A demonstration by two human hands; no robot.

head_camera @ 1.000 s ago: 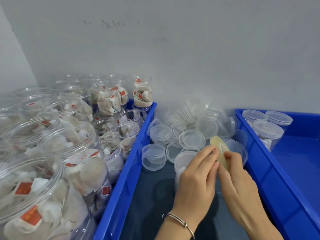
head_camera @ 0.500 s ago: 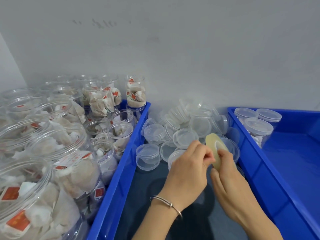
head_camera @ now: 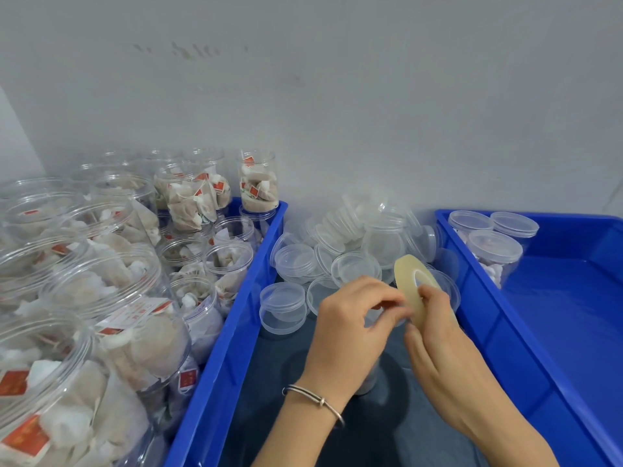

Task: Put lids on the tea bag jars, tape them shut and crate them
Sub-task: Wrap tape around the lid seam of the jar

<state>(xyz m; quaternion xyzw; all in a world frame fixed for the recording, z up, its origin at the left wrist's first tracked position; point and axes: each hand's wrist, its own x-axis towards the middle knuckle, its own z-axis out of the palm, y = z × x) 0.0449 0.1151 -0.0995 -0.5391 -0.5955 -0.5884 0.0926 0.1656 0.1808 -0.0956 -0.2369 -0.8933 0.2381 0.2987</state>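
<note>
My right hand (head_camera: 441, 348) grips a roll of clear yellowish tape (head_camera: 409, 281), held on edge above a jar. My left hand (head_camera: 350, 328) pinches at the tape's free end beside the roll, thumb and fingertips together. The jar (head_camera: 369, 382) stands under both hands on the dark surface and is mostly hidden; only its lower part shows. A heap of clear lids (head_camera: 347, 244) lies behind the hands. Several open jars of tea bags (head_camera: 141, 318) fill the blue crate on the left (head_camera: 232, 332). Three lidded jars (head_camera: 494, 251) stand in the far corner of the blue crate on the right (head_camera: 505, 332).
A grey wall closes off the back. A single lid pair (head_camera: 283, 306) sits left of my left hand. The right crate's floor (head_camera: 569, 325) is bare blue beyond the three jars. A bracelet (head_camera: 317, 401) circles my left wrist.
My left hand's fingers have curled from lying flat over the jar to pinching at the tape end. The roll has tipped more upright. The view has shifted slightly.
</note>
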